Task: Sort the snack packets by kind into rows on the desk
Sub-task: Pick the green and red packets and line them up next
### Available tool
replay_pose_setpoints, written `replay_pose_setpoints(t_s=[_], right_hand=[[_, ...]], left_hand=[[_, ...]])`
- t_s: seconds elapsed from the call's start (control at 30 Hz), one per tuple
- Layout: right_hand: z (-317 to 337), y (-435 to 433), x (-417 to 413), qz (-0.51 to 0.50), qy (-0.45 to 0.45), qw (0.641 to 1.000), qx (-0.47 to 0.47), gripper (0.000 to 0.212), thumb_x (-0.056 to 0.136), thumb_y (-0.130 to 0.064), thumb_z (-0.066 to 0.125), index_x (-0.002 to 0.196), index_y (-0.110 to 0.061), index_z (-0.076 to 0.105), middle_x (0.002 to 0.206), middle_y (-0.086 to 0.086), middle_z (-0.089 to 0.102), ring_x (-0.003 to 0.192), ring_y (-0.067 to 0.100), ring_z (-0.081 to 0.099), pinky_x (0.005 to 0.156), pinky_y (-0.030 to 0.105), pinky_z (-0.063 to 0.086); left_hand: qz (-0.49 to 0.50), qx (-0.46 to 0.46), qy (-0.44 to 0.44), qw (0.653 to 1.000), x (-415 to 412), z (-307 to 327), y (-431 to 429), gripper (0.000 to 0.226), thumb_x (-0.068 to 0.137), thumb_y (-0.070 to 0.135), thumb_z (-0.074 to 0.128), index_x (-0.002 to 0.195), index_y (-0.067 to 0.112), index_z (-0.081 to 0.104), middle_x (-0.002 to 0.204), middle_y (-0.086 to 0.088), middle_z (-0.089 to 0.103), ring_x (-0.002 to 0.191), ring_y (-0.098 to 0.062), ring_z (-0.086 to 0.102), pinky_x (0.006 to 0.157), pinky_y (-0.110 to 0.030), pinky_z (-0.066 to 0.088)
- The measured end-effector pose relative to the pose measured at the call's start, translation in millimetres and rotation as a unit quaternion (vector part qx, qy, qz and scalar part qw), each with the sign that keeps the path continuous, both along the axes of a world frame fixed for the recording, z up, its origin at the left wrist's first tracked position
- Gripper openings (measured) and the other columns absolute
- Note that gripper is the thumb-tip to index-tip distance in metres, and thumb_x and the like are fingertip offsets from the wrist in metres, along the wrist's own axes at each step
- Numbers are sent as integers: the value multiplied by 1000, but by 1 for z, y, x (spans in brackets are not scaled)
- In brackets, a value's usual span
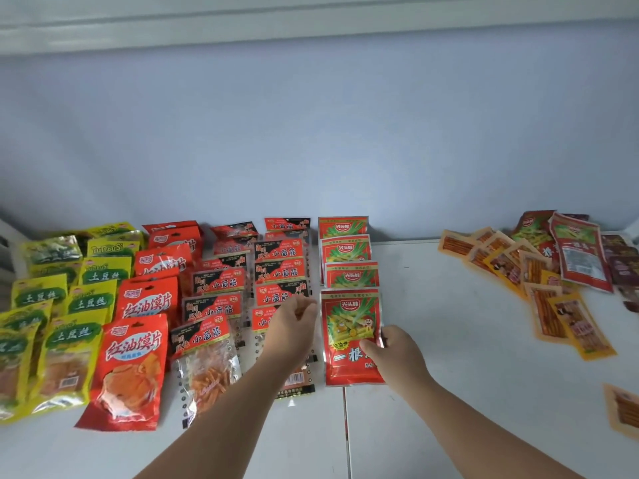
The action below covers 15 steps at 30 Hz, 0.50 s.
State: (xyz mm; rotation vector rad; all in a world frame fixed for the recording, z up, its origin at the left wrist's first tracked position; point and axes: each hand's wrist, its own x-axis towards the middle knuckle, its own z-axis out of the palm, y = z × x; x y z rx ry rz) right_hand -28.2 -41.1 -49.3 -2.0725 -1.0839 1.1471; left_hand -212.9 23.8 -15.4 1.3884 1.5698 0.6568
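Observation:
Sorted rows of snack packets run away from me on the white desk (449, 340): yellow-green packets (74, 344) at the left, red chip packets (133, 368), two rows of black-and-red packets (211, 335), then a row of red bamboo-shoot packets (347, 250). My right hand (397, 354) pinches the right edge of the nearest red bamboo-shoot packet (345, 340), which lies flat at the front of its row. My left hand (294, 326) hovers loosely curled over the black-and-red rows beside it, holding nothing.
An unsorted heap of orange stick packets (553, 305), a red packet (581, 257) and dark brown ones (622, 261) lies at the right back. One orange packet (622, 409) sits alone near the right edge. A pale wall stands behind the desk.

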Motion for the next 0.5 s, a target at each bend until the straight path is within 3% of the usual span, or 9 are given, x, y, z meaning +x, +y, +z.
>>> replay_pose_setpoints(t_s=[0.13, 0.27, 0.4, 0.5], right_hand=[[3, -8, 6, -7, -40, 999, 12, 19, 95, -34, 66, 99, -16, 62, 92, -5, 70, 75, 2, 65, 54, 16, 43], [6, -20, 11, -32, -41, 999, 14, 25, 96, -35, 64, 112, -16, 58, 101, -5, 64, 80, 2, 59, 57, 16, 42], [11, -32, 12, -46, -53, 997, 22, 34, 97, -37, 62, 122, -15, 61, 106, -8, 62, 90, 4, 57, 57, 9, 35], [13, -44, 15, -71, -55, 996, 28, 31, 96, -34, 60, 122, -17, 61, 104, -11, 58, 86, -1, 54, 58, 7, 34]], left_hand=[[-10, -3, 3, 1000, -3, 2, -6, 11, 102, 28, 57, 106, 25, 66, 86, 4, 71, 49, 5, 55, 43, -11, 39], [-32, -22, -22, 999, 6, 9, -10, 12, 103, 27, 55, 98, 25, 66, 89, 4, 74, 81, -19, 72, 68, -29, 58], [-63, -36, -23, 997, 22, 11, -19, 12, 104, 30, 56, 96, 28, 64, 90, 7, 74, 78, -5, 72, 54, -13, 50], [-96, -36, -17, 995, 34, 7, -27, 12, 104, 29, 56, 94, 30, 64, 90, 9, 75, 81, -5, 72, 58, -14, 51]])
